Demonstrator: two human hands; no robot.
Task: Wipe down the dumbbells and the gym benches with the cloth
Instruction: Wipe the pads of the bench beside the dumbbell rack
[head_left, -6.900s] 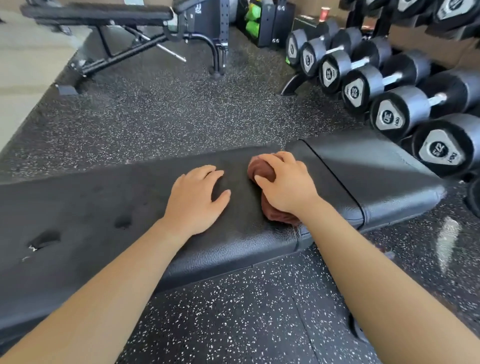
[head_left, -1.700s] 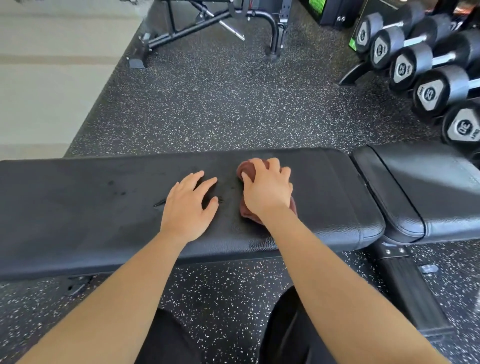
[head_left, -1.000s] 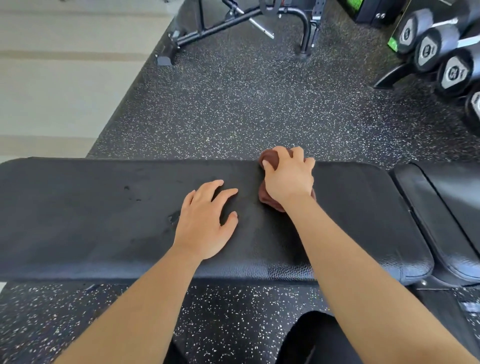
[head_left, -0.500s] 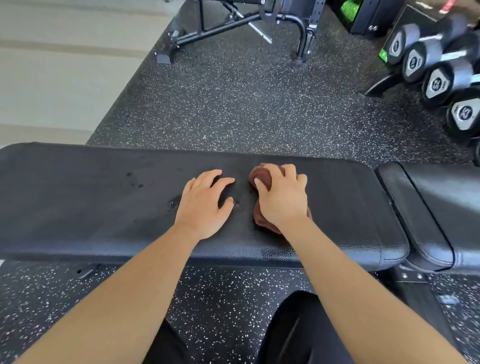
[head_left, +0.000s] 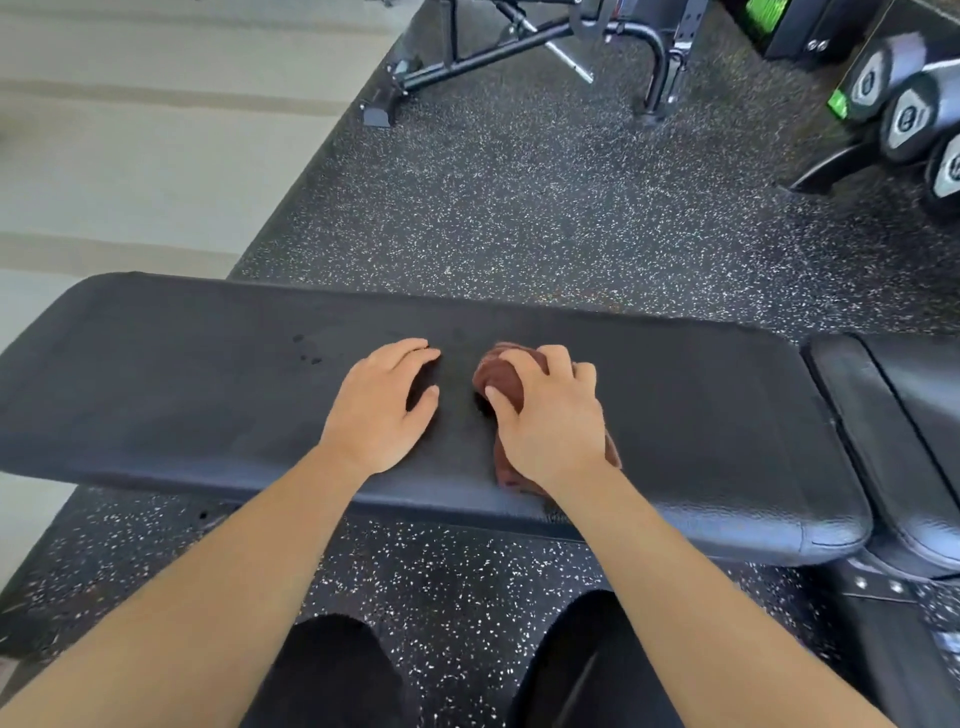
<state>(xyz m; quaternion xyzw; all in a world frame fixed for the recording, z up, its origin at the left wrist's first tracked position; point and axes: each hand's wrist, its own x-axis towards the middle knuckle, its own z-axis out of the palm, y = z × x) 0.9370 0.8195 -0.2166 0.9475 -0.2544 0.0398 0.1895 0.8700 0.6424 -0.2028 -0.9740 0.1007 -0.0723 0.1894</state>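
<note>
The right hand (head_left: 553, 421) fingers grasp the brown cloth (head_left: 501, 382) on the bench (head_left: 182, 395) near its front edge; the left hand (head_left: 376, 410) lies flat beside it, fingers released.

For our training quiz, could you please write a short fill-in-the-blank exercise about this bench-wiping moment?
1. The brown cloth lies under the ____ hand.
2. The left hand rests flat on the ____ bench pad.
3. The dumbbells sit at the upper ____ of the view.

Missing words: right; black; right
</note>
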